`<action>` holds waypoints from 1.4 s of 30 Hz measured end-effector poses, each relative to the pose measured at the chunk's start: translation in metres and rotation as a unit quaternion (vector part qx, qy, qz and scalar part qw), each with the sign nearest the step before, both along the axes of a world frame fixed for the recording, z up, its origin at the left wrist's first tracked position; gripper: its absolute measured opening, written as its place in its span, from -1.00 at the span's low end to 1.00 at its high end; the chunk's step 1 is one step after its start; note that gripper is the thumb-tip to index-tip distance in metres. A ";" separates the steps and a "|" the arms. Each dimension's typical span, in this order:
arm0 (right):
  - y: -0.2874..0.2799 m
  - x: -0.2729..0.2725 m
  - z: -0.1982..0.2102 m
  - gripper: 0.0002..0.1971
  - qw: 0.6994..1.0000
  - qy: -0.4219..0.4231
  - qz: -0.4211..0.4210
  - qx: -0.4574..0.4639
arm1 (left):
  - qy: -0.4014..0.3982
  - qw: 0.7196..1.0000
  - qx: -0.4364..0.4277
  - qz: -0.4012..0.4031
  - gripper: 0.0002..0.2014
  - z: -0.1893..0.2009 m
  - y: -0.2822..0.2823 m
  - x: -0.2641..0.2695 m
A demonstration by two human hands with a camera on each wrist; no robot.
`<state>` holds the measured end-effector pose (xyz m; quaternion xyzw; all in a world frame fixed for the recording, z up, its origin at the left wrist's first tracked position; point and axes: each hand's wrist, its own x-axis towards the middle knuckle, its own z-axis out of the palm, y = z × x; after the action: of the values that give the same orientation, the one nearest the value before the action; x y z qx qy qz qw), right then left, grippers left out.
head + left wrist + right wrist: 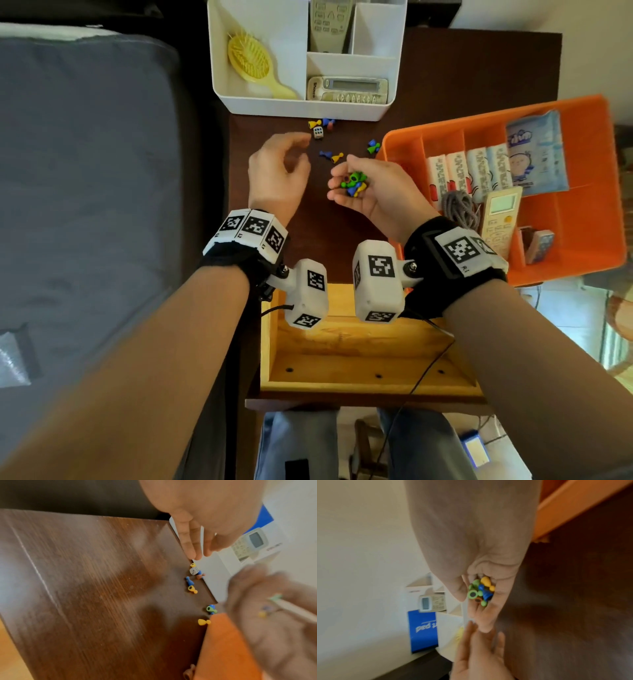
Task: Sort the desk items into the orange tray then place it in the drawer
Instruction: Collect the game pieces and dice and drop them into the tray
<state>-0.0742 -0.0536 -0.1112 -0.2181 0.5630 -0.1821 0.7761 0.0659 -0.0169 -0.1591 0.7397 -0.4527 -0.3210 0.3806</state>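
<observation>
A small heap of game pawns [354, 185] is cupped in the upturned right hand [373, 195], the fingers curled loosely round them so that they are kept in the palm. The left hand [279, 171] is held above the desk [445, 75] with its fingers relaxed and nothing in it; its fingertips [195, 555] are poised just over the loose pieces. More pawns lie scattered on the dark wood: a blue and a yellow one [331, 156] between the hands, a blue and green pair [372, 146] just beside the orange tray [582, 246], and a few by a white die [318, 133] near the white organiser [301, 109]. The open drawer [363, 349] is seen below the wrists.

The pawns are judged light, hard and smooth, and apt to roll or skid when nudged. Each is probably best pinched at its narrow neck between thumb and forefinger; the die can be taken by two opposite faces. The cupped palm should be kept level, as the heap may spill. The tray compartment meant for them cannot be told from these views.
</observation>
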 end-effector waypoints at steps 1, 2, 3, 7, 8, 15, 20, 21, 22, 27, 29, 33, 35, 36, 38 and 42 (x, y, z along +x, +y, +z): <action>-0.004 -0.002 0.004 -0.66 1.000 0.001 0.010 -0.021 | -0.023 1.000 0.009 -0.010 -0.69 -0.003 -0.001 0.001; -0.008 -0.003 0.008 -0.67 0.999 -0.001 0.014 -0.038 | -0.037 0.999 0.017 -0.023 -0.66 -0.007 -0.003 0.001; -0.012 -0.006 0.011 -0.67 0.999 -0.005 0.011 -0.050 | -0.043 0.998 0.026 -0.037 -0.63 -0.012 -0.004 0.001; -0.030 -0.015 0.015 -0.69 0.996 -0.011 -0.044 -0.071 | -0.075 0.992 0.074 -0.075 -0.48 -0.025 -0.017 0.001; -0.033 -0.018 0.015 -0.71 0.996 -0.010 -0.059 -0.071 | -0.085 0.989 0.085 -0.083 -0.44 -0.027 -0.021 0.000; -0.041 -0.027 0.008 -0.70 0.994 -0.028 -0.092 -0.050 | -0.148 0.973 0.128 -0.119 -0.29 -0.029 -0.036 -0.008; -0.040 -0.031 0.001 -0.71 0.993 -0.042 -0.097 -0.059 | -0.173 0.972 0.112 -0.116 -0.44 -0.035 -0.041 -0.009; -0.040 -0.031 0.000 -0.71 0.992 -0.044 -0.099 -0.058 | -0.174 0.972 0.111 -0.112 -0.48 -0.035 -0.042 -0.009; -0.040 -0.031 -0.001 -0.71 0.992 -0.045 -0.100 -0.058 | -0.173 0.973 0.110 -0.108 -0.51 -0.036 -0.042 -0.009; -0.040 -0.032 -0.003 -0.71 0.992 -0.048 -0.100 -0.061 | -0.168 0.976 0.097 -0.096 -0.66 -0.039 -0.044 -0.008; -0.040 -0.032 -0.003 -0.71 0.992 -0.050 -0.100 -0.060 | -0.164 0.976 0.100 -0.099 -0.69 -0.041 -0.044 -0.007; -0.040 -0.031 -0.004 -0.70 0.991 -0.060 -0.101 -0.062 | -0.147 0.980 0.094 -0.098 -0.75 -0.040 -0.046 -0.009; -0.039 -0.030 -0.004 -0.70 0.991 -0.061 -0.101 -0.062 | -0.137 0.982 0.100 -0.081 -0.77 -0.038 -0.047 -0.011; -0.039 -0.030 -0.005 -0.70 0.991 -0.061 -0.101 -0.062 | -0.131 0.983 0.104 -0.072 -0.78 -0.038 -0.046 -0.012; -0.039 -0.030 -0.005 -0.69 0.991 -0.061 -0.100 -0.062 | -0.114 0.986 0.110 -0.056 -0.78 -0.037 -0.044 -0.014; -0.039 -0.031 -0.005 -0.69 0.992 -0.059 -0.099 -0.058 | -0.101 0.986 0.123 -0.053 -0.81 -0.035 -0.042 -0.016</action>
<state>-0.1053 -0.0923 -0.1162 -0.1950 0.5231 -0.3027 0.7725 0.0501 -0.0590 -0.1946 0.7846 -0.4843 -0.3173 0.2218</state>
